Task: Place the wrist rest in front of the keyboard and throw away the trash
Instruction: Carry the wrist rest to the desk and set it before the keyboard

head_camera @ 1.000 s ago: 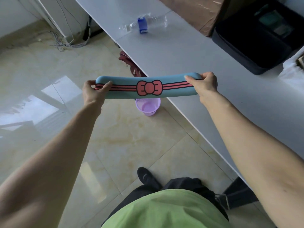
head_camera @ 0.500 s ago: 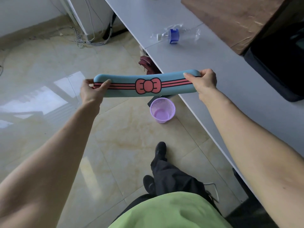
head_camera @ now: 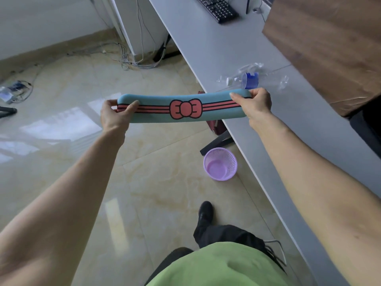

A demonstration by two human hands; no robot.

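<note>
I hold a long teal wrist rest [head_camera: 156,115] with pink stripes and a pink bow level in the air, beside the desk's edge. My left hand [head_camera: 115,117] grips its left end and my right hand [head_camera: 254,103] grips its right end. A black keyboard [head_camera: 217,8] lies far ahead on the white desk [head_camera: 206,50]. A crushed clear plastic bottle [head_camera: 250,79] with a blue label lies on the desk just beyond my right hand. A small purple mesh bin [head_camera: 220,164] stands on the floor under the desk's edge.
A brown cardboard box [head_camera: 329,48] sits on the desk at right, with a black case [head_camera: 369,124] behind it. Loose cables [head_camera: 132,58] lie on the tiled floor by the wall. A dark red object [head_camera: 216,125] and a black desk leg [head_camera: 216,143] are under the desk.
My view has moved forward along the desk: the keyboard has come into sight, and the bottle and the bin appear closer. Both hands still hold the wrist rest level.
</note>
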